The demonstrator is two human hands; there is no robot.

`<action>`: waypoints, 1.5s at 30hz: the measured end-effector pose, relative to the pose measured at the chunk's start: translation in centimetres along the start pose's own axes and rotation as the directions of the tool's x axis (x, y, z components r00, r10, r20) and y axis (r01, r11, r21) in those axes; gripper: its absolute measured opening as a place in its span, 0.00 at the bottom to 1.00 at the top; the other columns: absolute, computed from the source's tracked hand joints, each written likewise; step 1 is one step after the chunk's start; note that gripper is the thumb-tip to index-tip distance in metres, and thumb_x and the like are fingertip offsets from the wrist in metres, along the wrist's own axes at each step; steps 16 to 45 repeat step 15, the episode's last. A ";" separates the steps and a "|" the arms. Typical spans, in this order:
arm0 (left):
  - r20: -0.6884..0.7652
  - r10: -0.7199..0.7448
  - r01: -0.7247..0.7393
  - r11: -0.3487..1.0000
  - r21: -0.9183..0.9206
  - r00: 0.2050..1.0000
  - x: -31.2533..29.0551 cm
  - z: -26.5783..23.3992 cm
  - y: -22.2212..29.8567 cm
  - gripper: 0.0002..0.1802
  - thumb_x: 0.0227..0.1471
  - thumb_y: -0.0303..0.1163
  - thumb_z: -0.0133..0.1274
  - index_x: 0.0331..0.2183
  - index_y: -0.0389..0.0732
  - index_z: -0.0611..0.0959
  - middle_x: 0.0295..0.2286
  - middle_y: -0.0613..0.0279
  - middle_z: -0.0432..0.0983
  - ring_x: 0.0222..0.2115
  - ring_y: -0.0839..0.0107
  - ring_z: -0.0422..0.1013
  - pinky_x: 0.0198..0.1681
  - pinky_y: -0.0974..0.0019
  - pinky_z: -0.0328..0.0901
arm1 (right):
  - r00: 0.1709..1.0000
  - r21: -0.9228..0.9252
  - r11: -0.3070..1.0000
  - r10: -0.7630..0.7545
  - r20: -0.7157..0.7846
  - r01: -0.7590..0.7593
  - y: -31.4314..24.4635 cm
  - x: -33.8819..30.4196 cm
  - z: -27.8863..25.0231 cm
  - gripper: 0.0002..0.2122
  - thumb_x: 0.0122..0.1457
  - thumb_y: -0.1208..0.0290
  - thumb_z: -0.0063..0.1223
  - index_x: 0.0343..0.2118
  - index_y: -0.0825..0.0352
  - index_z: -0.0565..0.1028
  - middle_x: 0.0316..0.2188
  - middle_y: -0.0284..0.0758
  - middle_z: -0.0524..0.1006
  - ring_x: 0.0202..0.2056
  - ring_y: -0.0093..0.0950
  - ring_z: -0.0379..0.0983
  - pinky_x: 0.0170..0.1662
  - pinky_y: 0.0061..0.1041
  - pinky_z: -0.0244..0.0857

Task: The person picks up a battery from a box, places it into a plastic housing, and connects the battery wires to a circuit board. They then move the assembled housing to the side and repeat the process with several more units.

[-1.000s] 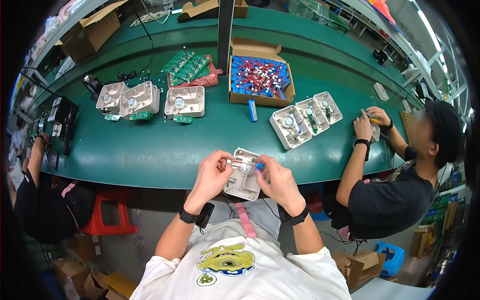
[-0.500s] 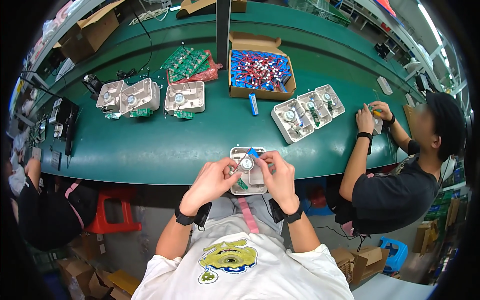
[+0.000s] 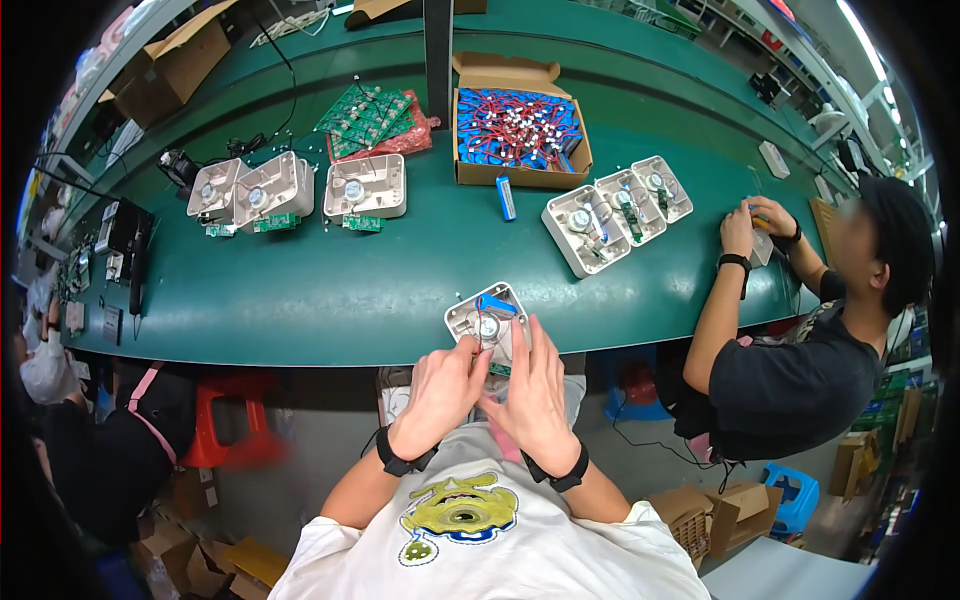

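Observation:
In front of me at the table's near edge sits a white plastic housing (image 3: 459, 318), turned at an angle. Inside it are a round speaker (image 3: 487, 328) and a blue battery (image 3: 497, 306) lying at the far side, with thin wires. Part of a green circuit board (image 3: 499, 369) shows between my hands. My left hand (image 3: 436, 392) is closed at the housing's near side, thumb and index finger by the wires; what they grip is hidden. My right hand (image 3: 538, 402) has its fingers stretched out along the housing's right side, its thumb pointing toward my left hand.
An open carton (image 3: 522, 177) of blue batteries stands beyond, with one loose battery (image 3: 506, 200) before it. White housings (image 3: 366, 196) with speakers and boards stand left and right. Green boards (image 3: 365, 118) lie on red wrap. A co-worker (image 3: 790, 330) handles a housing at the right.
The housing has turned and tilted. The battery has left my right fingers and lies inside it. Both hands have come closer together, and my right fingers have straightened.

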State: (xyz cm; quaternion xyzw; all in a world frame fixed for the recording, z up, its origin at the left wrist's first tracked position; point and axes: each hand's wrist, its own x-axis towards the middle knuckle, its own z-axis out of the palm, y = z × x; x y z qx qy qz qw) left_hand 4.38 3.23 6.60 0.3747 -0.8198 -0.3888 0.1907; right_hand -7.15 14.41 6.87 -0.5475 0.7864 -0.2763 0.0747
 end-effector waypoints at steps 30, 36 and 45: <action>0.066 0.131 -0.139 0.982 0.130 0.989 0.2 0.2 1.3 0.20 0.59 0.35 0.63 0.52 0.39 0.85 0.29 0.44 0.83 0.28 0.43 0.80 0.30 0.50 0.73 | 0.997 -0.147 0.988 -0.049 -0.055 0.040 2.9 3.2 1.5 0.45 0.51 0.69 0.70 0.71 0.68 0.56 0.69 0.59 0.56 0.67 0.56 0.57 0.66 0.56 0.54; 0.066 0.131 -0.139 0.982 0.130 0.989 0.2 0.2 1.3 0.20 0.59 0.35 0.63 0.52 0.39 0.85 0.29 0.44 0.83 0.28 0.43 0.80 0.30 0.50 0.73 | 0.997 -0.147 0.988 -0.049 -0.055 0.040 2.9 3.2 1.5 0.45 0.51 0.69 0.70 0.71 0.68 0.56 0.69 0.59 0.56 0.67 0.56 0.57 0.66 0.56 0.54; 0.066 0.131 -0.139 0.982 0.130 0.989 0.2 0.2 1.3 0.20 0.59 0.35 0.63 0.52 0.39 0.85 0.29 0.44 0.83 0.28 0.43 0.80 0.30 0.50 0.73 | 0.997 -0.147 0.988 -0.049 -0.055 0.040 2.9 3.2 1.5 0.45 0.51 0.69 0.70 0.71 0.68 0.56 0.69 0.59 0.56 0.67 0.56 0.57 0.66 0.56 0.54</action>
